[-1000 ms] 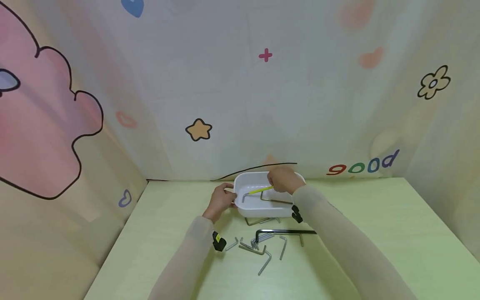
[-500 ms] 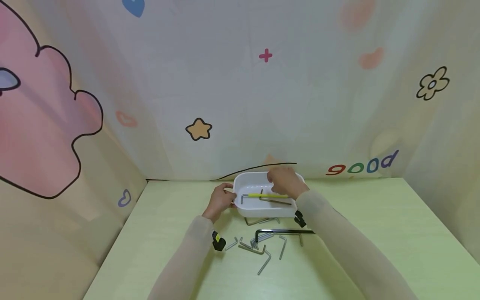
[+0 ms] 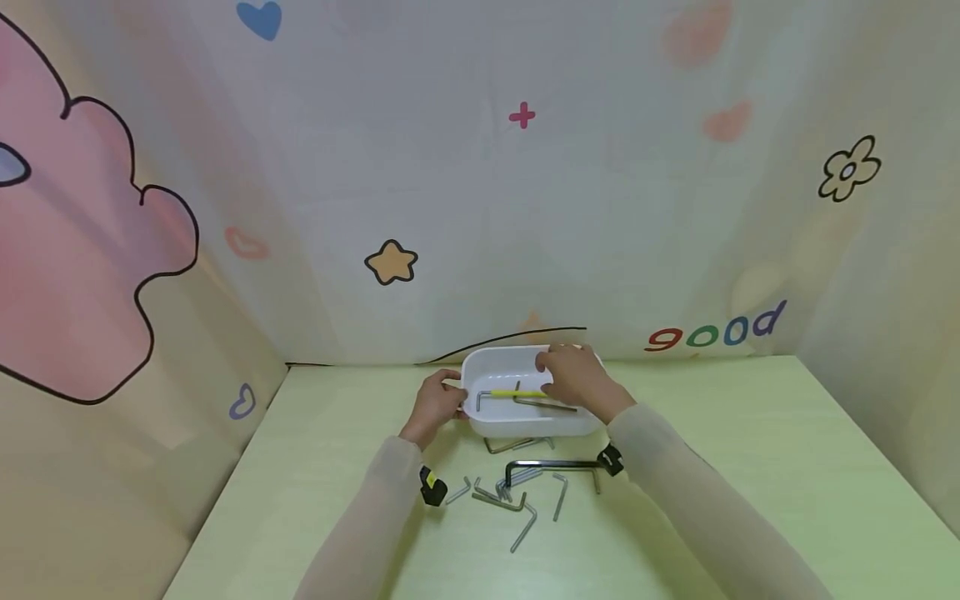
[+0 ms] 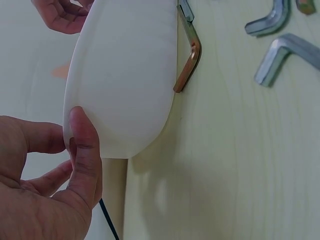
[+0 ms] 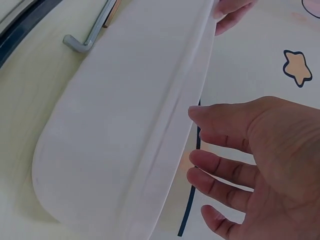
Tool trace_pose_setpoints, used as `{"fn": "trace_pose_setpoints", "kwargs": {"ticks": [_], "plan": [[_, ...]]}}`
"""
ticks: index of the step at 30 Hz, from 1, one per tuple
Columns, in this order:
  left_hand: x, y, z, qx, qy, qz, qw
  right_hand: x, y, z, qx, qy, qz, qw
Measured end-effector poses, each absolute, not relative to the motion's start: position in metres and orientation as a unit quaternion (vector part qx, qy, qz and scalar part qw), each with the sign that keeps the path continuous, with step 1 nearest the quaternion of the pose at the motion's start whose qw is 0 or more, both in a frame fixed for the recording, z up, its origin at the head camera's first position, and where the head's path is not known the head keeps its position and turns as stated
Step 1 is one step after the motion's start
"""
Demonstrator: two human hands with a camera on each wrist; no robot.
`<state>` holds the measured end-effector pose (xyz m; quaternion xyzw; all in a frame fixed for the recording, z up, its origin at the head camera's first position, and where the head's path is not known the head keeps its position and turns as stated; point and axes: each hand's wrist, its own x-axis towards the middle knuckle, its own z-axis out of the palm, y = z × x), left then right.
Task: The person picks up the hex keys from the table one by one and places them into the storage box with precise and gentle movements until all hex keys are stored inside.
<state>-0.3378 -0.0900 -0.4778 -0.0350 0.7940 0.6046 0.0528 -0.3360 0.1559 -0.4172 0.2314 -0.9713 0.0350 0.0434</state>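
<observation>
My left hand (image 3: 433, 407) pinches the left rim of a white plastic bin (image 3: 532, 427). In the left wrist view its thumb presses the outer wall, with the other fingers at the rim. Inside the bin lie a hex key with a yellow sleeve (image 3: 517, 393) and a bronze-coloured hex key (image 3: 551, 406). Over the bin's right part hovers my right hand (image 3: 579, 379), covering the yellow key's right end. The right wrist view shows that hand's fingers (image 5: 225, 170) loosely bent and apart, holding nothing, beside the bin's rim.
On the table in front of the bin are a long black hex key (image 3: 555, 463) and several smaller silver and bronze ones, including a silver hex key (image 3: 523, 529) nearest me. A bronze hex key (image 3: 501, 447) lies against the bin's front. A patterned curtain (image 3: 480, 208) hangs behind.
My right hand has let go of the yellow-sleeved hex key, which has come down flat in the bin. Its fingers have spread. The left hand keeps its grip on the rim.
</observation>
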Motion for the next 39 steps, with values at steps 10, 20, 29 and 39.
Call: {"fn": "trace_pose_setpoints", "kwargs": {"ticks": [10,20,29,39], "plan": [[-0.335,-0.086,-0.478,-0.033,0.793,0.604,0.064,-0.316,0.163,-0.420,0.243,-0.965,0.047,0.091],[-0.333,-0.091,-0.480,-0.037,0.797,0.600,0.056,-0.297,0.159,-0.418,0.252,-0.958,0.066,0.119],[-0.335,-0.092,-0.480,-0.042,0.796,0.601,0.057,-0.281,0.156,-0.416,0.273,-0.947,0.058,0.160],[-0.335,-0.090,-0.477,-0.039,0.793,0.605,0.060,-0.263,0.162,-0.419,0.286,-0.942,0.045,0.170]]}}
